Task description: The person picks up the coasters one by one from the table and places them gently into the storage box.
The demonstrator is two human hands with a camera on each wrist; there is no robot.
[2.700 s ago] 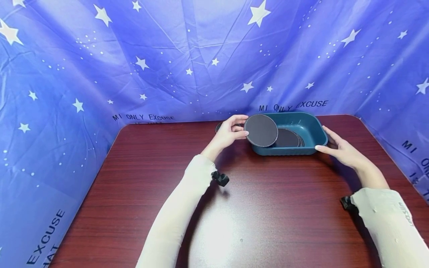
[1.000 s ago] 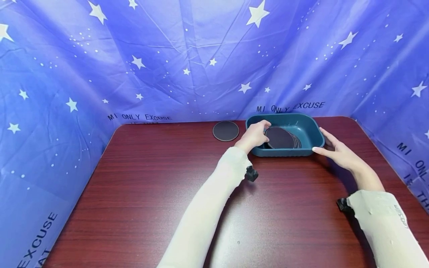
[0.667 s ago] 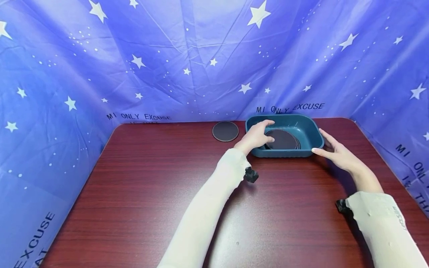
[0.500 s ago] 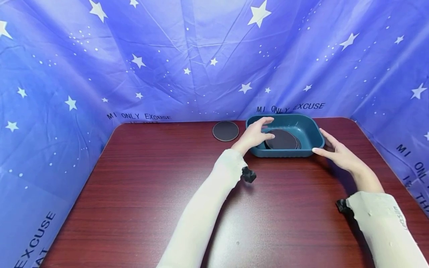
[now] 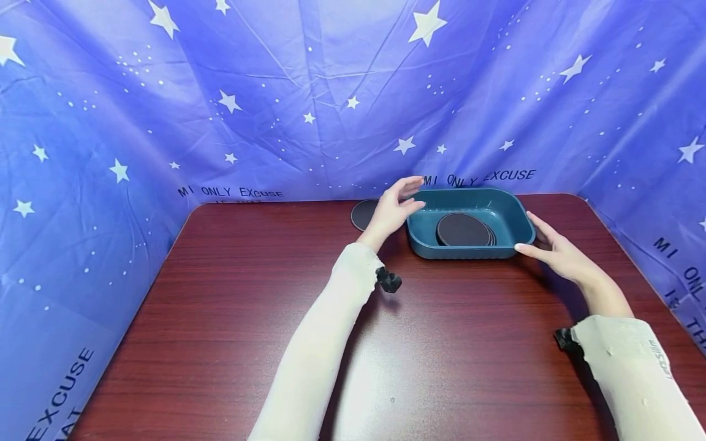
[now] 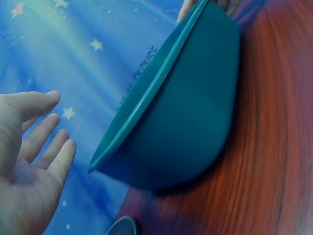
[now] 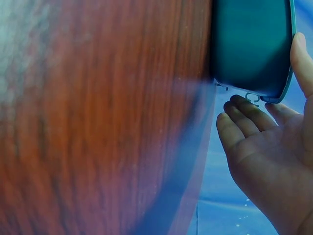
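A teal rectangular basin (image 5: 463, 252) sits at the back right of the table. Inside it lies a fanned stack of round dark coasters (image 5: 464, 229) with stitched edges. My left hand (image 5: 389, 211) hovers just left of the basin, fingers loosely spread and nothing in them; the left wrist view shows a gap between that hand (image 6: 32, 166) and the basin's wall (image 6: 181, 112). Another dark coaster (image 5: 361, 214) lies on the table, partly hidden behind the left hand. My right hand (image 5: 562, 254) holds the basin's right end, thumb at the front corner and fingers along the far side.
The reddish-brown wooden table (image 5: 231, 306) stretches out in front, with a bright light reflection in its lower middle. A blue cloth (image 5: 331, 98) with white stars hangs behind and at both sides, close to the table's back edge.
The left hand brought a coaster into the basin, let it go onto the stack, then drew back leftward out of the basin, empty. The right hand stays on the basin's end.
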